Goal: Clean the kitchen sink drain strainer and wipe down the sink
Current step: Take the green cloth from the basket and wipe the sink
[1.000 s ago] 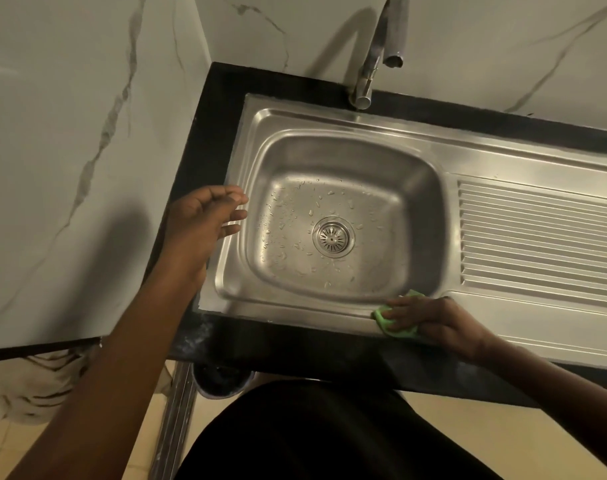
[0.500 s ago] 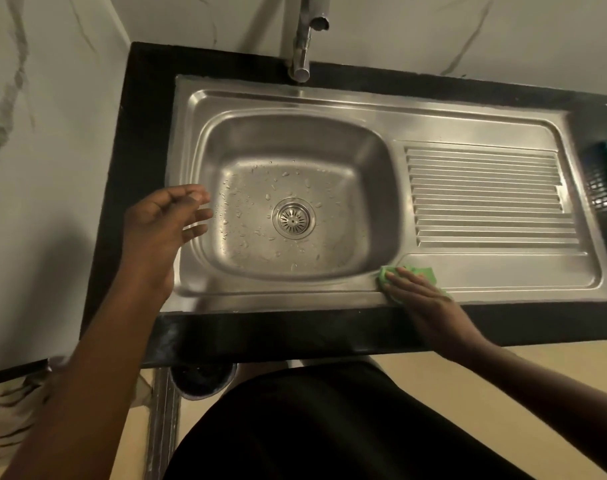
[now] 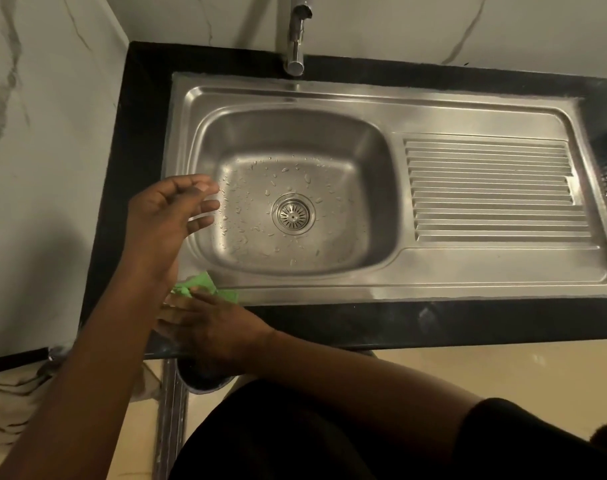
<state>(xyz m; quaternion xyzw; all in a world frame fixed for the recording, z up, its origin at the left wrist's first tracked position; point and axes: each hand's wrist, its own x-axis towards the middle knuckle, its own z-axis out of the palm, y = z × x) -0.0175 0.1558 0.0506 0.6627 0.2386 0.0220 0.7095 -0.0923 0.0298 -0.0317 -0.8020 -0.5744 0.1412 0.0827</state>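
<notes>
Flat-fingered, the right hand is pressing the green cloth on the front-left corner of the steel sink, further left than before, while the relaxed, empty left hand is hovering left of the round central strainer.

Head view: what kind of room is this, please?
Probably a home kitchen: a stainless steel sink with a ribbed drainboard is set in a black counter, and a tap stands behind it.

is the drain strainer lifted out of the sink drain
No, the drain strainer sits seated in the drain opening at the bottom of the sink basin.
</notes>
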